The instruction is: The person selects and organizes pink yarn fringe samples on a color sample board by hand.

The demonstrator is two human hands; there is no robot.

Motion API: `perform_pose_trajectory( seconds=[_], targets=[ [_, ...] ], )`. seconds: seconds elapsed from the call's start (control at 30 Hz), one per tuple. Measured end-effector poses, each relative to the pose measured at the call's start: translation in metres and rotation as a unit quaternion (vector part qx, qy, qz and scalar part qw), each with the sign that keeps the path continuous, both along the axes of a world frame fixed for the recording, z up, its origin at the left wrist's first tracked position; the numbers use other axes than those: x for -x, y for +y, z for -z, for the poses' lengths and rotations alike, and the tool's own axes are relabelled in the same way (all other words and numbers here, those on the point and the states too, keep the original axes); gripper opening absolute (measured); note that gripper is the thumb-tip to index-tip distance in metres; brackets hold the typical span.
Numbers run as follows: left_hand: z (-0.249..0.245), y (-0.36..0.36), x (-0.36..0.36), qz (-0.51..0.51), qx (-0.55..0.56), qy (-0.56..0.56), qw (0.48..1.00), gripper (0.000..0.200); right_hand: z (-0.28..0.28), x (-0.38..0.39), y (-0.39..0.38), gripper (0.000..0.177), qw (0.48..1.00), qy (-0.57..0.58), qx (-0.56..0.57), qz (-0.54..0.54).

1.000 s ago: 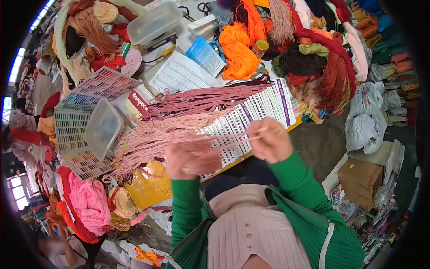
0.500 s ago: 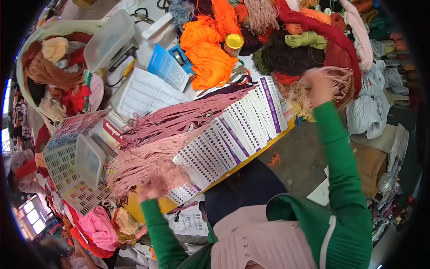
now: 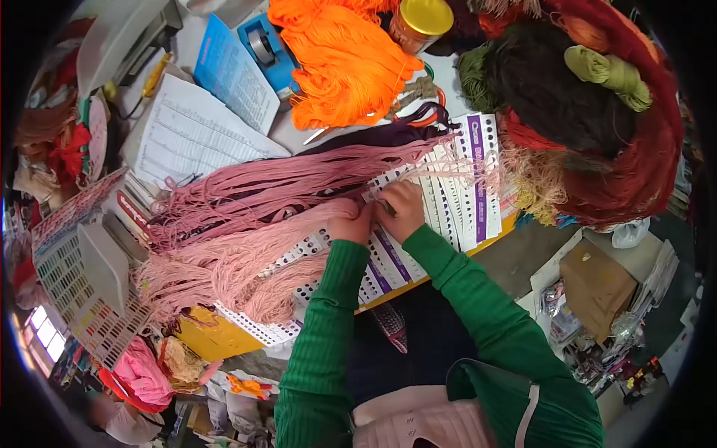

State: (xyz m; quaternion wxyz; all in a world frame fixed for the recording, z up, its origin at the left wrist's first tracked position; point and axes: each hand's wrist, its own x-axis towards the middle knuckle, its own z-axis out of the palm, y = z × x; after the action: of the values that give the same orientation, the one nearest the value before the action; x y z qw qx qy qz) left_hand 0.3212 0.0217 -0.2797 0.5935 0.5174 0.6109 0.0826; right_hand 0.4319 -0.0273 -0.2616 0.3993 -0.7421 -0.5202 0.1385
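Note:
My left hand point(image 3: 349, 225) is closed around a bundle of pale pink thread point(image 3: 246, 243), whose loose strands trail left across the table. Beside it, nearly touching, my right hand point(image 3: 401, 209) is pinched on the same pale thread, and thin strands fan out from it to the right. The exact grip between the fingertips is hidden. Both hands hover over or rest on a fanned stack of white punched thread cards point(image 3: 478, 175) with purple bands. Just beyond the hands lies a long hank of darker pink thread point(image 3: 276, 183).
Orange yarn point(image 3: 343, 67), a yellow-lidded jar point(image 3: 422, 22) and a blue tape dispenser point(image 3: 265, 52) stand at the back. Dark yarn point(image 3: 538, 82) is heaped at the right. Printed sheets point(image 3: 194, 134) and a colour chart point(image 3: 82, 276) lie left. Below right is a cardboard box point(image 3: 597, 280).
My right hand has come from the yarn heap at right to the middle of the cards. My left hand has moved right and up to meet it, and the view has shifted closer.

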Motion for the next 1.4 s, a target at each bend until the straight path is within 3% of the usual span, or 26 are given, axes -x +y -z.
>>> perform_pose_trajectory(
  seconds=[0.07,0.13,0.27,0.33,0.4,0.47,0.6,0.73,0.77,0.8,0.83,0.87,0.93,0.97,1.03,1.07,1.1,1.13,1.17,1.2,1.27,1.3,1.33,1.37,1.4],
  targets=[
    [-0.003,-0.003,0.0,-0.043,0.022,-0.017,0.999,0.02,-0.001,-0.001,0.0,0.021,1.0,0.015,0.003,0.001],
    [-0.005,0.001,0.015,0.064,-0.155,-0.005,0.986,0.018,-0.01,-0.006,0.003,0.022,0.999,0.034,-0.012,0.01],
    [-0.043,0.013,0.015,0.008,0.034,-0.006,0.999,0.006,-0.009,0.0,0.001,0.038,0.993,0.004,0.019,-0.115],
    [-0.041,0.016,0.013,0.009,0.034,-0.045,0.998,0.003,-0.016,0.005,0.0,0.043,0.992,-0.018,0.031,-0.124],
    [-0.04,0.016,0.009,-0.094,0.117,-0.167,0.974,0.002,-0.013,0.006,-0.003,0.049,0.989,-0.027,0.026,-0.141],
    [-0.038,0.014,0.004,-0.095,0.12,-0.158,0.976,0.001,-0.003,0.002,-0.005,0.046,0.988,0.01,0.01,-0.155],
    [-0.024,0.008,0.003,-0.107,0.055,-0.153,0.981,0.004,-0.001,0.002,-0.002,0.042,0.985,0.102,-0.029,-0.138],
    [-0.009,0.002,0.017,-0.113,0.019,-0.15,0.982,0.004,-0.006,0.005,0.002,0.038,0.991,0.092,0.007,-0.095],
    [0.001,0.001,0.036,0.048,-0.162,-0.108,0.98,0.003,-0.003,0.007,0.002,0.032,0.992,0.082,0.018,-0.099],
    [-0.025,0.01,0.038,-0.078,0.065,-0.188,0.977,0.006,-0.004,0.005,0.003,0.032,0.992,0.082,0.017,-0.096],
    [-0.059,0.02,0.039,-0.197,0.288,-0.252,0.903,0.008,-0.004,0.004,0.003,0.028,0.992,0.078,-0.003,-0.097],
    [-0.071,0.023,0.051,-0.205,0.415,-0.306,0.832,0.015,-0.004,0.003,0.003,0.024,0.992,0.074,-0.022,-0.098],
    [-0.07,0.025,0.06,-0.264,0.452,-0.425,0.738,0.019,-0.009,0.002,0.004,0.023,0.99,0.103,-0.018,-0.095],
    [-0.065,0.028,0.059,-0.226,0.425,-0.416,0.771,0.025,-0.01,0.0,0.005,0.022,0.987,0.129,-0.016,-0.096],
    [-0.06,0.035,0.034,-0.037,0.33,-0.301,0.894,0.027,-0.008,-0.001,0.003,0.022,0.979,0.178,0.029,-0.096],
    [-0.045,0.027,0.026,0.045,0.227,-0.225,0.946,0.027,-0.005,0.0,0.002,0.023,0.968,0.24,0.019,-0.071],
    [-0.038,0.025,0.027,0.044,0.227,-0.227,0.946,0.027,-0.007,0.001,0.003,0.025,0.953,0.3,0.01,-0.045],
    [-0.032,0.021,0.028,0.081,0.147,-0.123,0.978,0.027,-0.008,0.001,0.005,0.025,0.953,0.299,0.012,-0.046],
    [-0.028,0.018,0.031,0.118,0.064,-0.016,0.991,0.027,-0.009,0.002,0.007,0.027,0.974,0.212,0.034,-0.067],
    [-0.055,0.036,0.032,0.078,0.117,-0.121,0.983,0.031,-0.011,0.002,0.011,0.029,0.987,0.123,0.054,-0.085],
    [-0.117,0.064,0.049,-0.078,0.232,-0.073,0.967,0.031,-0.009,0.008,0.012,0.035,0.989,0.08,0.08,-0.092],
    [-0.122,0.069,0.076,-0.122,0.219,-0.201,0.947,0.035,-0.009,0.011,0.013,0.036,0.987,0.087,0.108,-0.086],
    [-0.131,0.092,0.098,0.205,0.011,-0.2,0.958,0.041,-0.009,0.012,0.014,0.038,0.983,0.094,0.135,-0.08],
    [-0.126,0.098,0.156,-0.034,0.139,-0.261,0.955,0.04,-0.01,0.013,0.014,0.038,0.984,0.093,0.13,-0.077],
    [-0.141,0.107,0.181,0.002,-0.001,-0.217,0.976,0.039,-0.012,0.014,0.015,0.038,0.986,0.056,0.142,-0.072]
  ],
)
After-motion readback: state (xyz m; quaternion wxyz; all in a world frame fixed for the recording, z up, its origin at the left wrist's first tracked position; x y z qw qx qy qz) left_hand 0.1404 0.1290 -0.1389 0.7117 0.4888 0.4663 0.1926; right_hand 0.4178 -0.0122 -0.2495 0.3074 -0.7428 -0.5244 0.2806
